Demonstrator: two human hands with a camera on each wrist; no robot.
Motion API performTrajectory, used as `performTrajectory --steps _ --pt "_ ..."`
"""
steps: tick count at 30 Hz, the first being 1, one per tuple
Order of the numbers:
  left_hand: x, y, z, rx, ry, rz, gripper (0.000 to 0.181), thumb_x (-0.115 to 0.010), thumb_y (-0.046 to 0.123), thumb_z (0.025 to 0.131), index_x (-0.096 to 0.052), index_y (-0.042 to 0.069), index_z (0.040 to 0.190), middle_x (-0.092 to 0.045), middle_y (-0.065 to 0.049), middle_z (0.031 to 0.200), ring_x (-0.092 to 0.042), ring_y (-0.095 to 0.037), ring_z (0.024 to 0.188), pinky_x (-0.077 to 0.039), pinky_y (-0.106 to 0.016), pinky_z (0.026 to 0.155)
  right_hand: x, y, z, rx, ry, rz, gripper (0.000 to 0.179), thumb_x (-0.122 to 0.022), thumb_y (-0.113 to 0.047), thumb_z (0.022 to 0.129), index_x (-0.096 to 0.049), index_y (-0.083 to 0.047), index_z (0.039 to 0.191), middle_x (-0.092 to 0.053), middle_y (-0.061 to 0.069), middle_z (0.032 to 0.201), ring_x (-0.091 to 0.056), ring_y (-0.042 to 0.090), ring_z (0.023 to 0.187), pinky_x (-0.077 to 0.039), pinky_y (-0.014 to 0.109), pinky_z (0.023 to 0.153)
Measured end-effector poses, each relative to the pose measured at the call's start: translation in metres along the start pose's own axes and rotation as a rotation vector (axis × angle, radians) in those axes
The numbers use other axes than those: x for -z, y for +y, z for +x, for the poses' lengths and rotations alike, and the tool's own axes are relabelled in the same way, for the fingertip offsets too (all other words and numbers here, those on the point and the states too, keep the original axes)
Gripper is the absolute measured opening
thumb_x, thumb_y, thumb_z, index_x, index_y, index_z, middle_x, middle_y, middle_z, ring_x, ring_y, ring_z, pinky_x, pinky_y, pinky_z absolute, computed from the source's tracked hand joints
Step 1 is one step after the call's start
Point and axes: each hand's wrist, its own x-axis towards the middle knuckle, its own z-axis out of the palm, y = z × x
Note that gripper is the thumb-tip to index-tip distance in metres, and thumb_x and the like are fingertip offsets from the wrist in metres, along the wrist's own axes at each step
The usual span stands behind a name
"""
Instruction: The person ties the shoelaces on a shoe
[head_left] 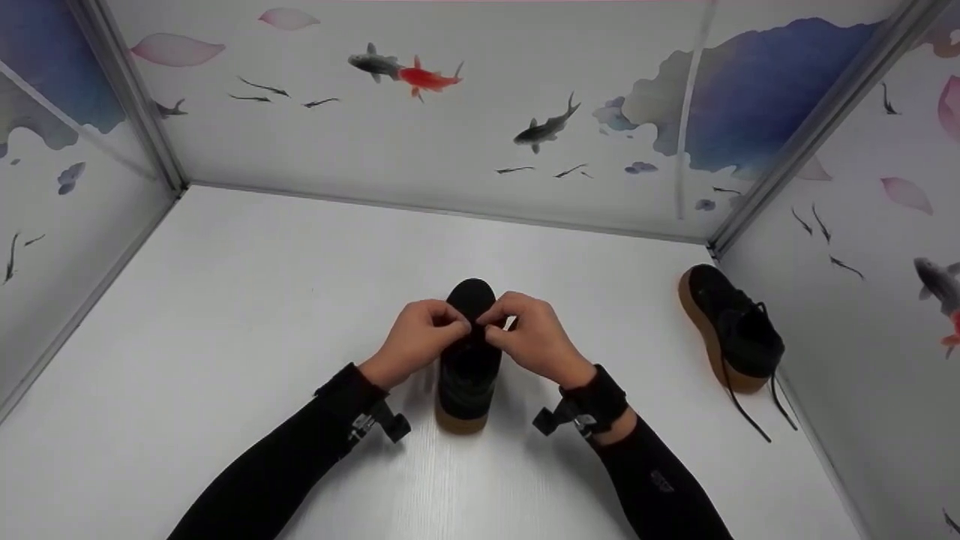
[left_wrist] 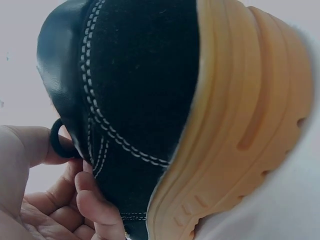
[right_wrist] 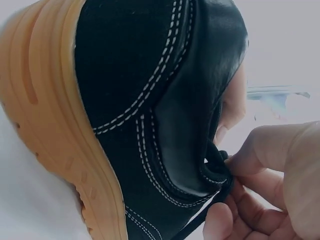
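A black shoe (head_left: pixel 469 412) with a tan sole and white stitching stands between both hands, toe pointing away. My left hand (head_left: pixel 424 334) is over its lacing, thumb and fingertips pinching the black shoelace (left_wrist: pixel 61 141), which shows as a small loop in the left wrist view. From the other side my right hand (head_left: pixel 531 334) pinches the lace (right_wrist: pixel 219 167) between thumb and forefinger at the top of the shoe's opening. The fingertips of the two hands come close together above the shoe. The knot area is mostly hidden behind the fingers.
A second black shoe (head_left: pixel 731 330) with a tan sole is at the right, its loose lace ends trailing over the white table (head_left: pixel 247 300). White panels (head_left: pixel 450 150) printed with fish and petals enclose the table at the back and both sides.
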Motion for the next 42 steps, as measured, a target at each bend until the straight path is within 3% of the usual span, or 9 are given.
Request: performTrajectory --steps 9,16,20,30,37,42 --pt "0.001 0.003 -0.003 0.003 -0.018 -0.001 0.011 -0.075 0.014 0.101 -0.084 0.009 0.101 -0.078 -0.001 0.100 -0.065 -0.017 0.089 -0.053 -0.030 0.074 -0.001 -0.001 -0.002 0.118 0.002 -0.068 0.017 -0.075 0.003 0.097 -0.086 -0.010 0.102 -0.072 0.002 0.102 -0.069 0.016 0.093 -0.053 0.029 0.072" --pt "0.003 0.001 -0.002 0.009 -0.035 -0.040 0.010 -0.076 0.014 0.101 -0.084 0.007 0.104 -0.078 -0.003 0.102 -0.067 -0.019 0.092 -0.055 -0.030 0.077 -0.001 -0.005 -0.002 0.057 0.029 -0.100 0.013 -0.080 -0.001 0.098 -0.086 -0.013 0.099 -0.070 -0.002 0.093 -0.069 0.015 0.087 -0.055 0.029 0.071" --pt "0.004 0.001 -0.002 0.028 -0.035 -0.053 0.013 -0.075 0.015 0.102 -0.084 0.007 0.105 -0.078 -0.003 0.103 -0.065 -0.017 0.087 -0.053 -0.029 0.071 -0.003 -0.008 -0.002 0.021 0.045 -0.119 0.010 -0.081 -0.002 0.096 -0.086 -0.011 0.096 -0.068 -0.004 0.089 -0.068 0.013 0.083 -0.056 0.029 0.070" --pt "0.009 0.000 -0.002 0.031 -0.065 -0.077 0.016 -0.071 0.012 0.101 -0.085 0.008 0.108 -0.076 -0.004 0.099 -0.061 -0.015 0.076 -0.048 -0.027 0.062 -0.013 -0.009 -0.002 0.035 0.100 -0.154 0.013 -0.081 0.001 0.093 -0.084 -0.012 0.090 -0.066 -0.004 0.087 -0.067 0.014 0.085 -0.058 0.032 0.075" --pt "0.011 -0.005 0.000 -0.006 -0.107 -0.092 0.016 -0.071 0.009 0.103 -0.084 0.007 0.112 -0.075 -0.006 0.096 -0.060 -0.013 0.073 -0.047 -0.024 0.060 -0.018 -0.007 -0.003 0.088 0.151 -0.215 0.010 -0.081 0.000 0.093 -0.083 -0.010 0.090 -0.068 -0.001 0.088 -0.068 0.016 0.086 -0.058 0.033 0.075" --pt "0.012 -0.008 0.002 -0.051 -0.135 -0.079 0.014 -0.074 0.010 0.104 -0.084 0.006 0.113 -0.078 -0.007 0.104 -0.064 -0.016 0.080 -0.053 -0.025 0.066 -0.015 -0.006 -0.003 0.041 0.129 -0.179 0.010 -0.082 0.000 0.094 -0.085 -0.009 0.091 -0.067 -0.003 0.086 -0.066 0.014 0.083 -0.057 0.031 0.073"
